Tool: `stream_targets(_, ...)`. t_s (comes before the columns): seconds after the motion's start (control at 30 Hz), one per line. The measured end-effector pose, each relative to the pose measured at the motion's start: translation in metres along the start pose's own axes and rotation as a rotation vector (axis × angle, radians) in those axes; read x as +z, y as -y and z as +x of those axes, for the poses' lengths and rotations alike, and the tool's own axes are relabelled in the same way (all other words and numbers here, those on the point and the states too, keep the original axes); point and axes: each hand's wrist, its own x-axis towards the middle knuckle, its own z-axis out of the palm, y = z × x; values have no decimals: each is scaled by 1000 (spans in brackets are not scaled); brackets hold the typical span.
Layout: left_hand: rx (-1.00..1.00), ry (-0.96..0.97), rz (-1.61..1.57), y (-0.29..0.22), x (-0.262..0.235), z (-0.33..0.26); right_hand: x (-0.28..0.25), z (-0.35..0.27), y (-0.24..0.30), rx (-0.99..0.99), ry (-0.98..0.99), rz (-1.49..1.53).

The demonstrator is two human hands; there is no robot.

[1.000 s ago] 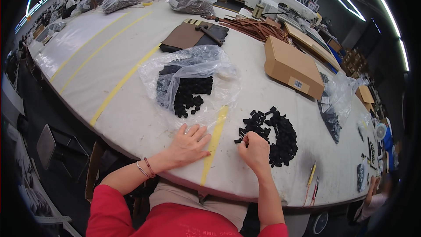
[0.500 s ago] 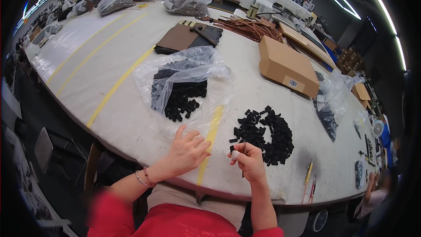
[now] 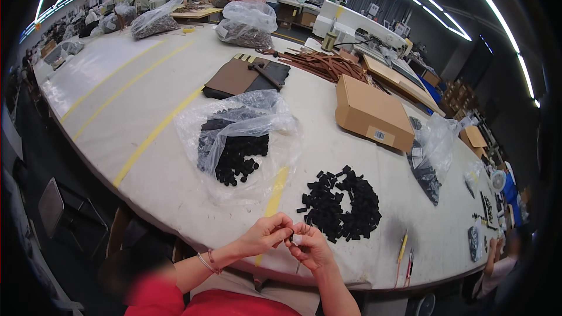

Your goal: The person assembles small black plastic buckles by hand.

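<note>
The big pale counter carries a cardboard box toward its far right edge, and a clear bag spilling black pieces mid-counter. Nearer the front edge lies a loose heap of black pieces. Right at that edge the left hand and right hand meet – both pinched together on one small black piece. Best, I'd judge, to keep it steady over the counter – fingers close, no rush.
</note>
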Motion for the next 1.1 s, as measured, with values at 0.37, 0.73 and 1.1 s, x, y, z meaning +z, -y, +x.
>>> stream_targets(0.37,30,-148,182,3,6,0,3,2,-4,-423,-250,-867)
stream_targets(0.73,374,-435,620,9,19,-3,17,8,-13,-776,-492,-1265)
stream_targets(1.1,-344,-190,-575,5,9,3,11,5,-15,-1142,-406,-1759)
